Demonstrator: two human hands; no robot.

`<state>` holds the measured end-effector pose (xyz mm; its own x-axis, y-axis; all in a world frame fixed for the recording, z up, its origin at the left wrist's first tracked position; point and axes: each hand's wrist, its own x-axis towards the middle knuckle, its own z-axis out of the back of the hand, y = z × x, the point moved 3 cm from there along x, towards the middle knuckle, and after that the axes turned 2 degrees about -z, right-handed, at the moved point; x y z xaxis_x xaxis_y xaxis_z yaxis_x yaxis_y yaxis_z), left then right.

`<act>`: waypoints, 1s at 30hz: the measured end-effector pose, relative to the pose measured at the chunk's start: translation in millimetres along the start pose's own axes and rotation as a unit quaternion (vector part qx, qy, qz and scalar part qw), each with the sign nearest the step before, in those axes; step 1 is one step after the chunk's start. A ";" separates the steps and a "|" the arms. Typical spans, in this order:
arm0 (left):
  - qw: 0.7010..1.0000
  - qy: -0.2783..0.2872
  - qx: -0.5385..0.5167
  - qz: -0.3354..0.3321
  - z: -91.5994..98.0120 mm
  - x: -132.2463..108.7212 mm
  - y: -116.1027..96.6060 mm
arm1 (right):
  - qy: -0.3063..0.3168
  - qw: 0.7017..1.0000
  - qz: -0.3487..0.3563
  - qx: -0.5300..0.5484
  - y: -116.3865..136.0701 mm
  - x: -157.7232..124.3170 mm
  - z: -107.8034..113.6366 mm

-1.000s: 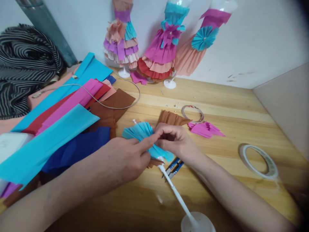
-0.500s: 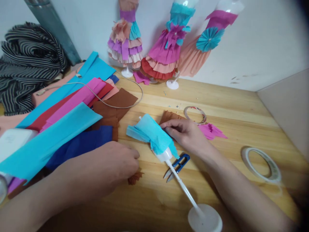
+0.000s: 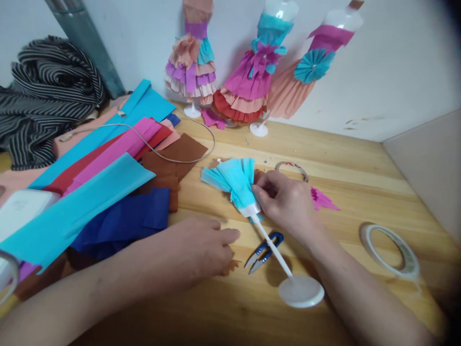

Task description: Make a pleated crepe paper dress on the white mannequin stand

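A small white dress form on a stand (image 3: pixel 301 291) lies tilted over the table, its body wrapped in turquoise crepe paper (image 3: pixel 242 180). My right hand (image 3: pixel 288 197) is closed on the side of the wrapped dress form, thumb and fingers pinching the paper. Left of the stand, my left hand (image 3: pixel 205 247) hovers with fingers loosely apart and nothing visible in them. A crumpled brown paper scrap (image 3: pixel 231 268) peeks out beside its fingertips. Blue-handled thread snips (image 3: pixel 264 252) lie under the stand's rod, blades toward me.
Three paper-dressed forms (image 3: pixel 245 79) stand along the wall. Crepe paper sheets (image 3: pixel 86 206), a cable (image 3: pixel 169 158) and a striped cloth (image 3: pixel 57 81) cover the left side. On the right lie a tape roll (image 3: pixel 391 250), a thinner ring (image 3: pixel 291 166) and a pink paper piece (image 3: pixel 324 198).
The dress form has turned, and its base has risen away from me. My left hand has moved right, its fingers opening out. My right hand has shifted along the turquoise paper.
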<state>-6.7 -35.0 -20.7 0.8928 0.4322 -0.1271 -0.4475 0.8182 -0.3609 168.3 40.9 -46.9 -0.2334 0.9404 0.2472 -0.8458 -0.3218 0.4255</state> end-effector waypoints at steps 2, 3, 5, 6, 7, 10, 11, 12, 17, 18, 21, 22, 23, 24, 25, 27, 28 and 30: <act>0.998 -0.024 0.020 -0.056 -11.4 7.4 -7.1 | 0.015 1.000 0.000 0.018 0.3 0.0 0.4; 0.997 -0.043 0.025 -0.054 -16.1 10.3 -9.3 | 0.025 0.999 -0.004 0.035 0.8 -0.6 0.5; 0.995 -0.067 0.031 -0.060 -23.3 14.1 -14.0 | 0.057 0.994 -0.021 0.090 2.7 -2.7 0.1; 0.995 -0.069 0.034 -0.062 -25.5 15.1 -15.8 | 0.079 0.988 -0.033 0.128 4.3 -4.1 -0.4; 0.995 -0.070 0.031 -0.065 -26.7 15.6 -17.1 | 0.104 0.979 -0.047 0.171 6.2 -5.8 -1.0; 0.995 -0.068 0.013 -0.070 -26.0 15.3 -17.3 | 0.180 0.935 -0.076 0.294 14.6 -11.7 -3.1; 0.995 -0.066 0.009 -0.072 -25.5 15.0 -16.7 | 0.201 0.922 -0.081 0.321 17.4 -13.4 -3.8; 0.995 -0.062 0.008 -0.077 -25.6 14.9 -16.0 | 0.215 0.913 -0.082 0.336 19.5 -14.8 -4.4; 0.994 -0.062 0.014 -0.088 -33.8 15.1 -13.4 | 0.202 0.922 -0.099 0.314 15.3 -15.0 -7.7; 0.994 -0.068 0.015 -0.086 -35.7 15.2 -13.1 | 0.194 0.925 -0.104 0.309 12.9 -14.1 -8.3; 0.993 -0.075 0.022 -0.088 -39.3 15.4 -13.1 | 0.176 0.935 -0.104 0.290 8.5 -11.2 -9.3; 0.993 -0.075 0.024 -0.088 -39.8 15.4 -13.1 | 0.171 0.939 -0.100 0.281 8.2 -10.4 -9.4; 0.993 -0.072 0.026 -0.087 -40.4 15.4 -13.1 | 0.168 0.943 -0.095 0.271 8.4 -9.7 -9.5; 0.993 -0.072 0.027 -0.086 -40.9 15.4 -13.0 | 0.165 0.946 -0.091 0.264 9.1 -9.2 -9.8; 0.993 -0.073 0.029 -0.086 -41.7 15.3 -12.9 | 0.164 0.947 -0.087 0.261 10.0 -8.9 -10.4; 0.992 -0.082 0.033 -0.090 -44.3 15.1 -12.9 | 0.157 0.947 -0.082 0.267 12.2 -8.5 -12.1; 0.991 -0.091 0.034 -0.093 -45.7 15.0 -12.9 | 0.150 0.946 -0.080 0.275 13.1 -8.5 -12.9; 0.989 -0.110 0.036 -0.097 -48.6 14.7 -12.9 | 0.137 0.942 -0.078 0.297 14.6 -8.7 -14.0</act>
<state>14.7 -57.7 -62.8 0.9325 0.3308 0.1449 -0.2794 0.9152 -0.2905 151.3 29.6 -55.0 -0.3120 0.9483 -0.0586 -0.4810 -0.1045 0.8704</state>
